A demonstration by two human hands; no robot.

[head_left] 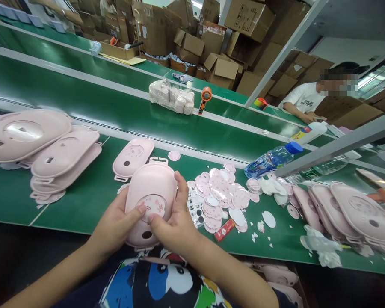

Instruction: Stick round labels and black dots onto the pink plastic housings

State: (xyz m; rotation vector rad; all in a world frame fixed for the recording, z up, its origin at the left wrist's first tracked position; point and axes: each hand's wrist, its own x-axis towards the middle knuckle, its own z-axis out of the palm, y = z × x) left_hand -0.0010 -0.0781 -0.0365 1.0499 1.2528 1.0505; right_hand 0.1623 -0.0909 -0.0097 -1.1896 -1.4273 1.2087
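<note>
Left hand (115, 218) and right hand (176, 218) both holding tight to a pink plastic case (150, 182), thumbs on a round pink sticker (155, 206), green belt (83, 205) under the hands, pile of pink paper circles (218, 196) just right of the right hand, stacked pink cases (64, 156) off to the left

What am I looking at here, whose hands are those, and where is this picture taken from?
This picture comes from a camera worn on a person's head, looking forward and down at their own bare hands. The left hand and right hand hold an oval pink plastic shell, with both thumbs on a round patterned sticker on its face. On the green conveyor belt lie stacks of similar shells and a scattered pile of round pink stickers. Farther away, a co-worker in a white T-shirt stands among cardboard boxes.
</note>
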